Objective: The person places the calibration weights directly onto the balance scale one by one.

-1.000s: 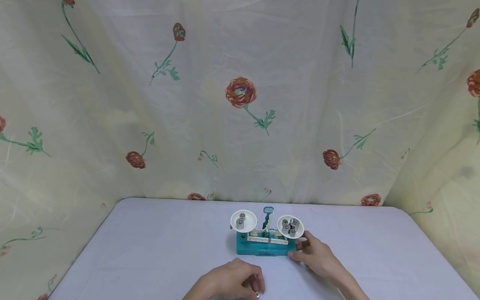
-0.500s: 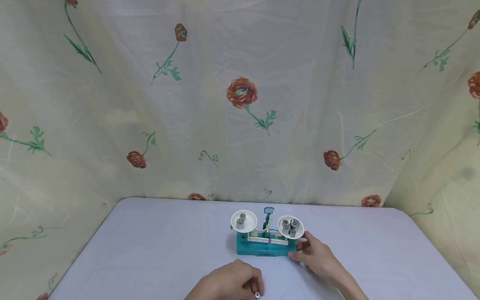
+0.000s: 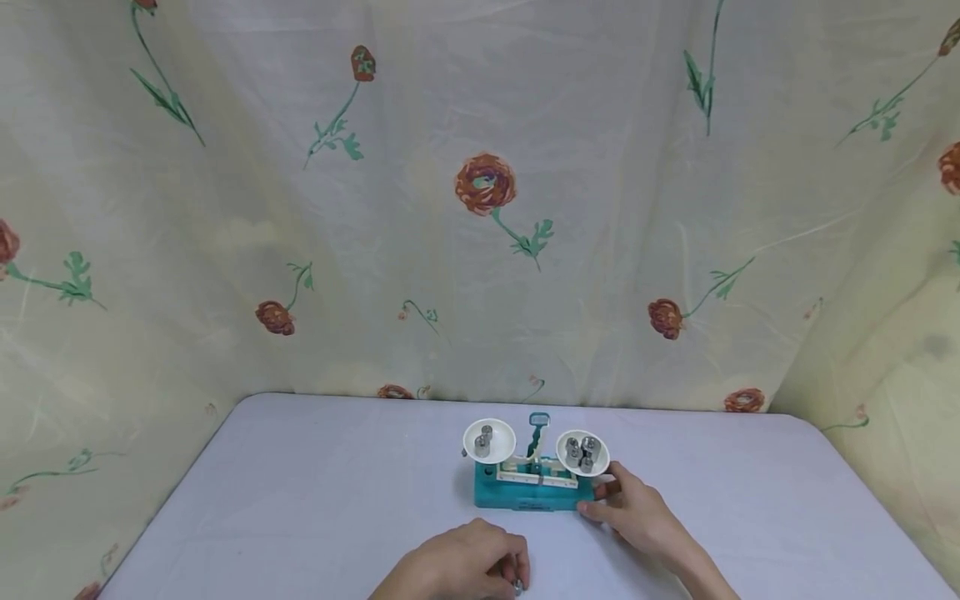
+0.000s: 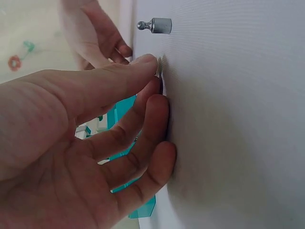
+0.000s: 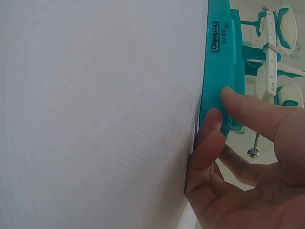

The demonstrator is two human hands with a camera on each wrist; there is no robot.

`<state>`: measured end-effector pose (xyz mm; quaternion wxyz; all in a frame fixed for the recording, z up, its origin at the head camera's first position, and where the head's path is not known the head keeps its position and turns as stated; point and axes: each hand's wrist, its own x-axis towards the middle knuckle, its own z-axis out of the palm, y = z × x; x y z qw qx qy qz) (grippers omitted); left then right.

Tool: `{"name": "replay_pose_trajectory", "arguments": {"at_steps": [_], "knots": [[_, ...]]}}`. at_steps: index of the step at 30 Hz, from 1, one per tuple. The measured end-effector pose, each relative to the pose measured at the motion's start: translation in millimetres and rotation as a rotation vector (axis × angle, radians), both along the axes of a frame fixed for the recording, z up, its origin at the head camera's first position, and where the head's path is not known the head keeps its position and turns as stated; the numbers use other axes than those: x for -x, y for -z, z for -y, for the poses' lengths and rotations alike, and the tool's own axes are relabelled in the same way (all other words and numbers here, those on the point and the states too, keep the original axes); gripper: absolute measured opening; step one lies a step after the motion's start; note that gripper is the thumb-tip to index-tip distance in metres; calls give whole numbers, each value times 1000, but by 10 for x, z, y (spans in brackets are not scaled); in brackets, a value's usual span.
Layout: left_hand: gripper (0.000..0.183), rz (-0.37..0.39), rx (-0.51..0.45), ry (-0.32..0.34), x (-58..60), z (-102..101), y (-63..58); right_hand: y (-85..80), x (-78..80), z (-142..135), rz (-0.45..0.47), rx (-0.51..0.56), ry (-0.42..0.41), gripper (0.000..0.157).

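Observation:
A teal balance scale (image 3: 534, 497) stands on the table with two white pans. Two metal weights (image 3: 483, 443) stand in its left pan, several more (image 3: 582, 452) in the right pan. My right hand (image 3: 630, 510) grips the right end of the base, thumb on the front, as the right wrist view shows. My left hand (image 3: 468, 560) is down at the tabletop in front of the scale. Its thumb and forefinger pinch a small shiny metal piece (image 4: 159, 67), mostly hidden by the fingertips. Just beyond them a knobbed metal weight (image 4: 161, 26) stands upright on the table.
A white cloth covers the table (image 3: 300, 500). Behind and at both sides hangs a flower-printed curtain (image 3: 585, 275). The scale's small adjusting nut (image 5: 253, 153) sticks out near my right fingers.
Almost nothing differs. The head view shifts very slightly; my left fingers move only a little at the tabletop, and my right hand stays on the scale's base.

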<state>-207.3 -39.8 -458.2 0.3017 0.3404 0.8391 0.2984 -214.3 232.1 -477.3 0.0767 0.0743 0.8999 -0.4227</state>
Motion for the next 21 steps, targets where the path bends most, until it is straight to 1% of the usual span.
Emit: {"name": "replay_pose_trajectory", "arguments": {"at_steps": [2,3,9,10,13,15,16,19,21], "knots": [[14,19,-4,-5,13,0,15,6,-1,-5,0,-3,-7,65],[12,3,7,14,23,1,23,7,-3,-6,2,-4,-10,66],[13,-58,5,56,66,-2,76,0,9,7,32,-7,5,65],[14,-52,-3,43,73,-3,90,-4,11,9,34,-7,10,65],[12,-60,19,41,109,-2,105,-10,16,5,32,-11,9,65],[10,-51,20,24,116,0,86,-14,20,4,32,-11,10,65],[11,-35,16,8,113,-2,65,-15,22,3,32,-11,10,65],[11,-31,-12,-25,89,-3,3,-16,26,-2,34,-13,6,64],[11,-44,-24,-37,79,-1,-24,-19,29,-2,38,-14,7,64]]}}
